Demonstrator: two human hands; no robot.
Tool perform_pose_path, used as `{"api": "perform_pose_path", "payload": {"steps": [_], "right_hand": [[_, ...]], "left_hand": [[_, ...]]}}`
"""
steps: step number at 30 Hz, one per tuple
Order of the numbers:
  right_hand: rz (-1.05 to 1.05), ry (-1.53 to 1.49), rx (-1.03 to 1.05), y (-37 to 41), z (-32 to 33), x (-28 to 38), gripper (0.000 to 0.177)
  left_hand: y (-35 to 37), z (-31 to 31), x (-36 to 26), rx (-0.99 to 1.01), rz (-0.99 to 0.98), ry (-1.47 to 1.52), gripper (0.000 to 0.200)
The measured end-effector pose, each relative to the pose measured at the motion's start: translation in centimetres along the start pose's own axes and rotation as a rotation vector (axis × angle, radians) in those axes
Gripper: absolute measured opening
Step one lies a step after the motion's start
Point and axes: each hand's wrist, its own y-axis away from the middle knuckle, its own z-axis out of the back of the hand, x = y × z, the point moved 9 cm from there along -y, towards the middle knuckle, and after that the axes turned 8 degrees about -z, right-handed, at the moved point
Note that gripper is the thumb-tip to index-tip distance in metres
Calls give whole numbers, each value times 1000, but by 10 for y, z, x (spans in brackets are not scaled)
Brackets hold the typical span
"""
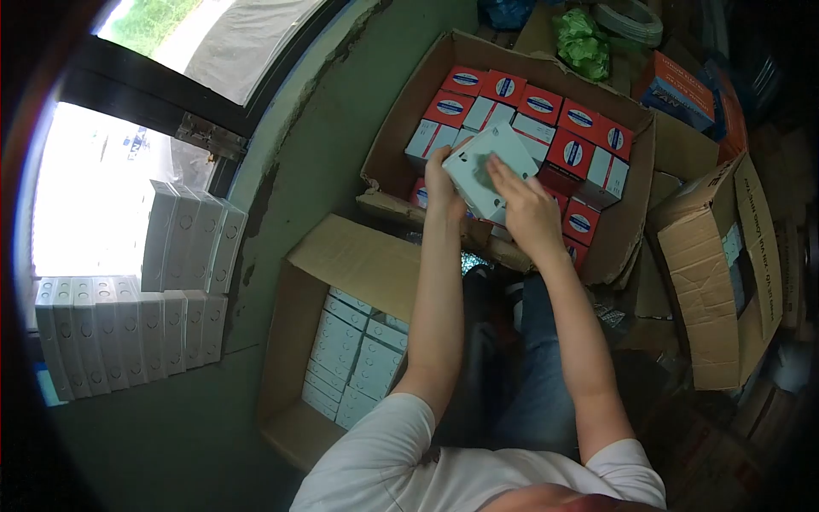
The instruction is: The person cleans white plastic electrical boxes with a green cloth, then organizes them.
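Observation:
A white square plastic box [479, 189] with small dark openings near its corners is held up over a large carton. My left hand [441, 183] is closed around the box's left edge. The fingers of my right hand [531, 213] are stretched out and lie across the box's upper face, slightly blurred. Below it, the large open cardboard carton [375, 205] holds several red and white small boxes [572, 158] with blue oval labels. Part of that carton's near side is hidden behind my hands and forearms.
At lower left, an open carton [286, 350] holds several white plastic boxes [337, 337]. More white boxes [128, 328] are stacked on the window ledge. Another opened carton [699, 273] stands at right. A green plastic bag [583, 44] and a cable coil [631, 21] lie at the back.

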Motion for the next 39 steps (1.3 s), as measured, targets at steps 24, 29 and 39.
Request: {"api": "perform_pose_path", "payload": {"steps": [24, 29, 39], "right_hand": [[49, -155, 124, 7, 1, 5, 59], [-14, -92, -10, -5, 9, -14, 55], [-6, -305, 147, 2, -7, -7, 57]], "left_hand": [[0, 2, 10, -14, 79, -71, 45], [1, -4, 2, -2, 24, -62, 44], [-2, -1, -12, -46, -170, 60, 45]]}}
